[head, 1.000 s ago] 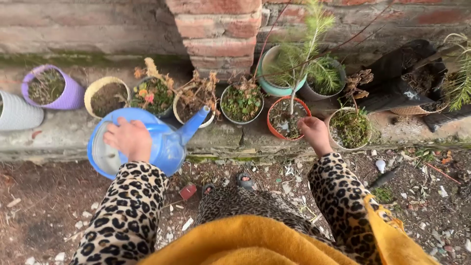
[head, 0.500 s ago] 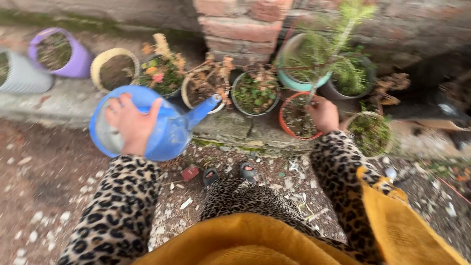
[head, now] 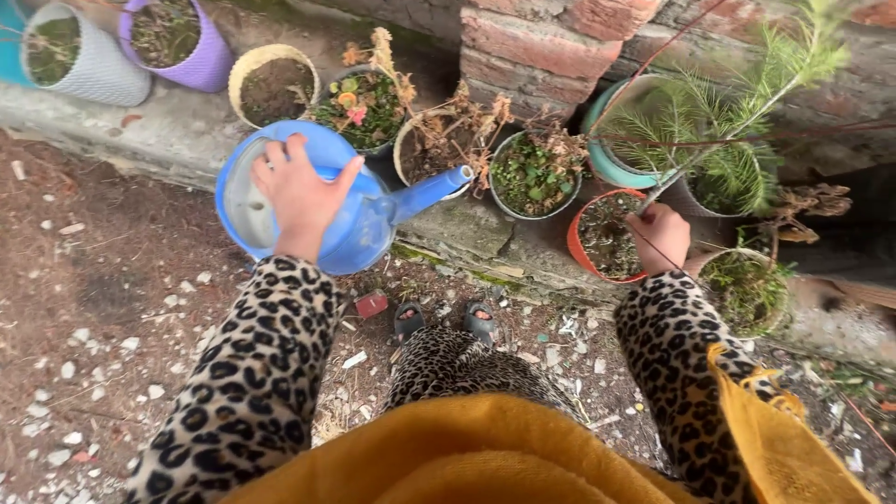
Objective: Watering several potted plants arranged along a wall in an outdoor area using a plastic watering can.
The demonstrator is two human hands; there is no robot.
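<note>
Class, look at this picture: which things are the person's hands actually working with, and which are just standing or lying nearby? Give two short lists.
In use:
- left hand gripping the blue watering can
- right hand on the red pot
- thin stem by that hand

Just nearby:
- purple pot
- grey ribbed pot
- cream pot
- teal pot
- small red scrap on the ground

The blue watering can (head: 322, 201) is round and plastic. It is held up off the ground, and its long spout points toward a pot of dry brown plants. The red pot (head: 605, 238) is small and round, with dark soil and a thin stem inside. It sits on the stone ledge, between other pots.
</note>
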